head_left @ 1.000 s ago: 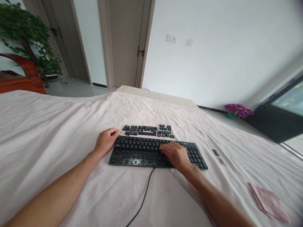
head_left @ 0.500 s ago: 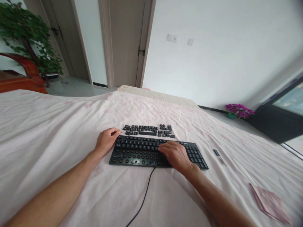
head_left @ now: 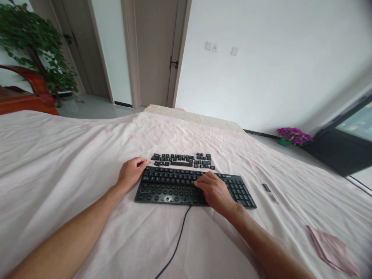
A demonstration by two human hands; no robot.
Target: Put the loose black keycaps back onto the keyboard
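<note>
A black keyboard (head_left: 162,180) lies on the bedsheet. Its upper rows and number pad carry keycaps, while the lower left rows show bare switch sockets. At its upper left corner, my left hand (head_left: 133,172) has thumb and fingers curled against the edge. My right hand (head_left: 215,193) rests over the middle right of the board, its fingers bunched and pinching at a keycap; the fingertips partly hide it. Loose keycaps (head_left: 176,157) lie in rows just behind the keyboard, among them a long space bar (head_left: 181,163).
A pale flowered sheet (head_left: 101,162) covers the bed. A black cable (head_left: 178,240) runs from the keyboard toward me. To the right lie a wire keycap puller (head_left: 269,192) and a folded pink cloth (head_left: 333,250). Doors, a plant and purple flowers (head_left: 293,135) stand beyond.
My right hand's fingers have drawn closer together and its knuckles have risen slightly over the keys. My left hand stays at the keyboard's corner.
</note>
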